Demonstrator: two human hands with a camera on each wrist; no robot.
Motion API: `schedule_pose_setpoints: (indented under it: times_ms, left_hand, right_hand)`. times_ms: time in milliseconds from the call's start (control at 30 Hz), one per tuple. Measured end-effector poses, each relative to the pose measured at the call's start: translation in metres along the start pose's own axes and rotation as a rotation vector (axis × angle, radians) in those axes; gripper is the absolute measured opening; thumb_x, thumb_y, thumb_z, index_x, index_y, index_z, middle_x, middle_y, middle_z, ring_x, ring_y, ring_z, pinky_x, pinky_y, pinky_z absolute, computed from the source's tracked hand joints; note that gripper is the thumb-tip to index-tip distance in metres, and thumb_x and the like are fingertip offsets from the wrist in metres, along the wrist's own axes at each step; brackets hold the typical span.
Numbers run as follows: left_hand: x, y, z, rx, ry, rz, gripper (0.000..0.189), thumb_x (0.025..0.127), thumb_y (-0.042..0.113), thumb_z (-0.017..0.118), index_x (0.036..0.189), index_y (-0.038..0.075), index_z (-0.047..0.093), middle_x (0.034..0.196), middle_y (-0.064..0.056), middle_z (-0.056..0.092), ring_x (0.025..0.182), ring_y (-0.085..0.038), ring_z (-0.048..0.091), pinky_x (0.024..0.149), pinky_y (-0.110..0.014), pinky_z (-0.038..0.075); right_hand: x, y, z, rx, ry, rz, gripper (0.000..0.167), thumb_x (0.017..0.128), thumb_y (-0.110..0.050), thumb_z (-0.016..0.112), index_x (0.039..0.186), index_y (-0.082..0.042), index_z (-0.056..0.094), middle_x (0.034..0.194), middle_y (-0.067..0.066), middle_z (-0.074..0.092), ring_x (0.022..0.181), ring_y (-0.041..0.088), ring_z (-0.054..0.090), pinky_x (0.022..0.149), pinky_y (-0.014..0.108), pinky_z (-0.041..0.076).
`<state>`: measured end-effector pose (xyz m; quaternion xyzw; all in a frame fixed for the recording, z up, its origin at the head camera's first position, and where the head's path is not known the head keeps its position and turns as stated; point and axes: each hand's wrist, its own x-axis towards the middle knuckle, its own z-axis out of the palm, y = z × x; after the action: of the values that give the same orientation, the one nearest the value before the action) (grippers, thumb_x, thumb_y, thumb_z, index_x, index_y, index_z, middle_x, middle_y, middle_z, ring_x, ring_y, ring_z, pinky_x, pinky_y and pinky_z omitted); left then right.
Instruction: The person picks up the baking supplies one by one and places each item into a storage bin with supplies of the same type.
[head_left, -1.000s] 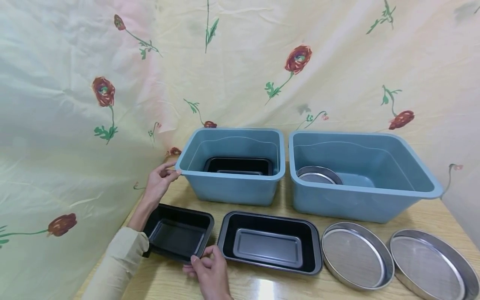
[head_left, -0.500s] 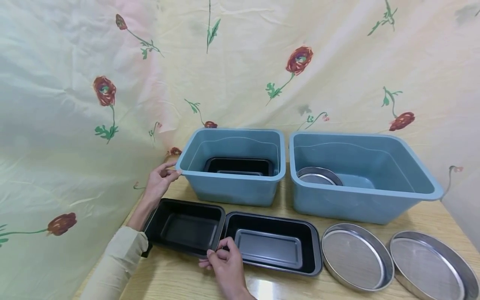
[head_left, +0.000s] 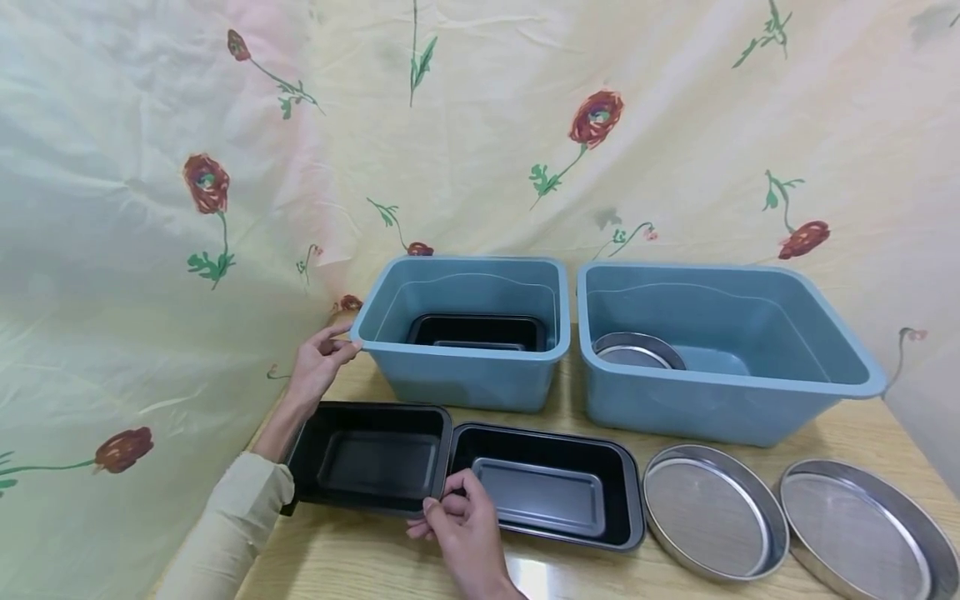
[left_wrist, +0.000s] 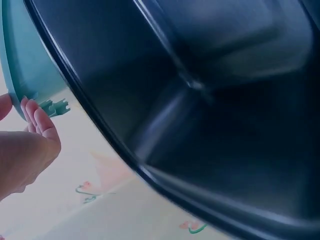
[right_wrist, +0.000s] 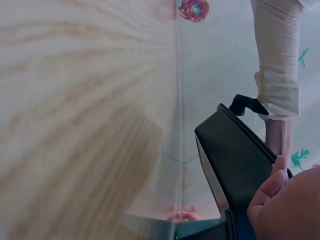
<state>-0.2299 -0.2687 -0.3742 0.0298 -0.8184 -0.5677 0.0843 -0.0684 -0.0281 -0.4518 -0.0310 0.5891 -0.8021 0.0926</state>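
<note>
At the near right corner of a dark loaf pan [head_left: 382, 462], my right hand [head_left: 467, 529] pinches the rim between thumb and fingers. The right wrist view shows the pan's outer side [right_wrist: 232, 155] tilted beside that hand. My left hand [head_left: 315, 371] holds the left corner of a blue plastic bin [head_left: 465, 379], thumb and fingers at the rim; its forearm passes over the pan's left end and hides it. In the left wrist view the pan's inside [left_wrist: 175, 100] fills most of the picture. A second loaf pan [head_left: 536, 496] stands close against the first one's right side.
Inside the left bin lies another dark pan [head_left: 480, 329]. A larger blue bin [head_left: 690, 408] to the right contains a round pan [head_left: 637, 350]. Two round metal pans [head_left: 705, 512] stand on the wooden table [head_left: 337, 558] at right. Flowered cloth [head_left: 480, 150] hangs behind.
My right hand has drawn the loaf pan rightward up to the second pan, and it now lies straighter. My left hand has stayed on the bin's rim.
</note>
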Motion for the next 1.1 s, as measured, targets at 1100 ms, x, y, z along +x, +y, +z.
schedule_pose_setpoints:
  times_ms: [1100]
  left_hand:
    - [-0.003, 0.001, 0.001, -0.070, -0.011, -0.007, 0.049, 0.101, 0.010, 0.066, 0.145, -0.008, 0.052, 0.088, 0.004, 0.068, 0.083, -0.006, 0.061, 0.087, -0.025, 0.047]
  right_hand:
    - [-0.018, -0.052, -0.067, -0.056, 0.099, -0.065, 0.014, 0.098, 0.002, 0.061, 0.106, 0.004, 0.050, 0.087, 0.021, 0.075, 0.066, 0.023, 0.073, 0.064, 0.029, 0.056]
